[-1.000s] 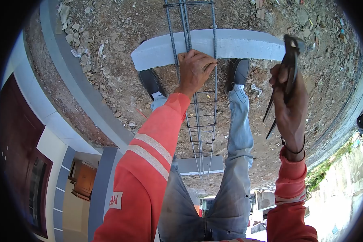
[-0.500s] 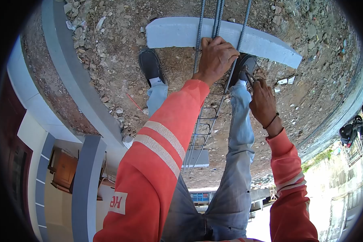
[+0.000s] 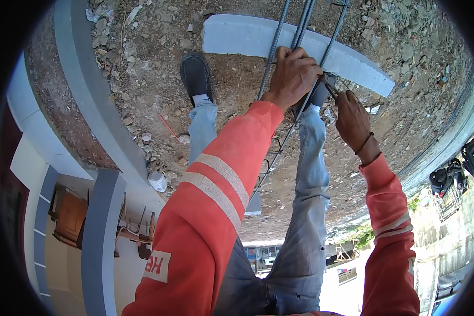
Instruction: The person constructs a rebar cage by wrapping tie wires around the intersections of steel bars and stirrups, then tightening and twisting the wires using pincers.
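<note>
A long cage of ribbed steel bars (image 3: 280, 34) with thin cross ties lies over a pale block (image 3: 237, 36). My left hand (image 3: 294, 78) is closed around the cage's bars just below the block, fingers bent at the right bar. The pincers (image 3: 331, 88) are held in my right hand (image 3: 353, 122), which is closed on their handles. Their jaws meet the right bar beside my left fingertips; whether they grip a wire there is too small to tell.
My shoes (image 3: 196, 78) stand on rubble-strewn soil (image 3: 152, 68), one on each side of the cage. A second pale block (image 3: 254, 204) lies under the cage nearer my body. A concrete kerb (image 3: 84, 84) curves along the left, and parked motorcycles (image 3: 447, 178) stand at far right.
My right hand has come in from the right, bringing the pincers to the bar by my left hand. In the view, the cage and block have shifted right and up, and the cage now slants.
</note>
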A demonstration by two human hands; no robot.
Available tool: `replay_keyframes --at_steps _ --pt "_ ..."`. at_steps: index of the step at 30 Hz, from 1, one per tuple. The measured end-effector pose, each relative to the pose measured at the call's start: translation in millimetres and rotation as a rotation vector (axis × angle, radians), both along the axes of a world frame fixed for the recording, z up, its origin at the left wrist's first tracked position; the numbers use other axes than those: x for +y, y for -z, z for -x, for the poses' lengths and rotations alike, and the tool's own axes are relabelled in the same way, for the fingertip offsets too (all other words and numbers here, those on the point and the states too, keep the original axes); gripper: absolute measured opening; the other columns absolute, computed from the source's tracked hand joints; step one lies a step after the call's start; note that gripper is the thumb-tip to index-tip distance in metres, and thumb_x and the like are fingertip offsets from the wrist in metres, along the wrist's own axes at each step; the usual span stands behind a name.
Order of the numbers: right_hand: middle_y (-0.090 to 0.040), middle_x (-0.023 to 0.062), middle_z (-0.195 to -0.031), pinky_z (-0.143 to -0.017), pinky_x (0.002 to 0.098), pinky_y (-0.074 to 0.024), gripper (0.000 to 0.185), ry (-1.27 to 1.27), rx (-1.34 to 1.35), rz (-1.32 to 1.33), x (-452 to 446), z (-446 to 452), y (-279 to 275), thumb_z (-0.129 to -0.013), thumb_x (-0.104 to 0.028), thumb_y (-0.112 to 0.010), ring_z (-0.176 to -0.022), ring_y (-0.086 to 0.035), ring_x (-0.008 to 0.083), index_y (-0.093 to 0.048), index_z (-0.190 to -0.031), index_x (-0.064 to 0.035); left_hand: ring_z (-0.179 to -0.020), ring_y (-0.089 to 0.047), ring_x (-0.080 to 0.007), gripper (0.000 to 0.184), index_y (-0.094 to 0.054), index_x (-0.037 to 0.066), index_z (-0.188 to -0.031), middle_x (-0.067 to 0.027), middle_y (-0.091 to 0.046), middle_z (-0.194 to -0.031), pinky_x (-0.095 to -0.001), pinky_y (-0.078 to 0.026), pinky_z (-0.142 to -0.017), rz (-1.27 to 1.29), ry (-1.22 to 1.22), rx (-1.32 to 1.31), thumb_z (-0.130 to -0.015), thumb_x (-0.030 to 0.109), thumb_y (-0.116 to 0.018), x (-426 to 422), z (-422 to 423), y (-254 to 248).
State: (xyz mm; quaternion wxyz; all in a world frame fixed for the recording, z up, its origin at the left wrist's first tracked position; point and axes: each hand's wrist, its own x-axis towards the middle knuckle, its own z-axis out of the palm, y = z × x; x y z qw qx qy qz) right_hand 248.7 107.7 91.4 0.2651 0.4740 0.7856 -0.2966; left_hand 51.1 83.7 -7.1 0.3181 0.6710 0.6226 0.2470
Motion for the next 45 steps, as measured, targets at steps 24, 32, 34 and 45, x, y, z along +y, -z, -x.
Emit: replay_keyframes --at_steps 24,32,34,45 --pt "-0.067 0.0108 -0.072 -0.047 0.0373 -0.0542 0.044 0.839 0.088 1.115 43 -41 13 -0.081 -0.011 -0.082 -0.054 -0.067 0.0220 -0.050 -0.110 -0.0032 -0.094 -0.059 -0.0129 0.008 -0.082 0.023 -0.091 0.0114 -0.076 -0.093 -0.0378 -0.033 -0.088 -0.002 0.040 -0.017 -0.084 0.020 -0.080 2 4 -4" --pt "-0.055 0.0159 -0.109 -0.083 0.0478 -0.0447 0.032 0.046 0.072 -0.151 4 -51 1 -0.089 -0.005 -0.059 -0.102 -0.059 0.0364 -0.051 -0.120 -0.0051 -0.094 -0.059 -0.0135 0.005 -0.081 0.022 -0.089 0.0111 -0.076 -0.093 -0.0382 -0.032 -0.088 0.021 0.024 -0.018 -0.084 0.022 -0.080 3 3 -5" --pt "-0.055 0.0140 -0.108 -0.083 0.0476 -0.0449 0.030 -0.118 -0.065 -0.217 1 -46 -2 -0.092 -0.008 -0.059 -0.102 -0.060 0.0339 -0.052 -0.121 -0.0048 -0.094 -0.059 -0.0135 0.005 -0.081 0.021 -0.089 0.0108 -0.075 -0.093 -0.0382 -0.032 -0.088 0.011 0.038 -0.014 -0.084 0.023 -0.079 3 2 -4" --pt "-0.062 0.0190 -0.102 -0.073 0.0541 -0.0536 0.016 0.054 -0.073 -0.025 14 -30 -6 -0.093 -0.007 -0.055 -0.090 -0.066 0.0421 -0.051 -0.108 -0.0020 -0.094 -0.059 -0.0154 0.007 -0.080 0.018 -0.090 0.0067 -0.073 -0.094 -0.0381 -0.035 -0.088 -0.025 0.057 -0.041 -0.083 0.017 -0.080 1 9 0"
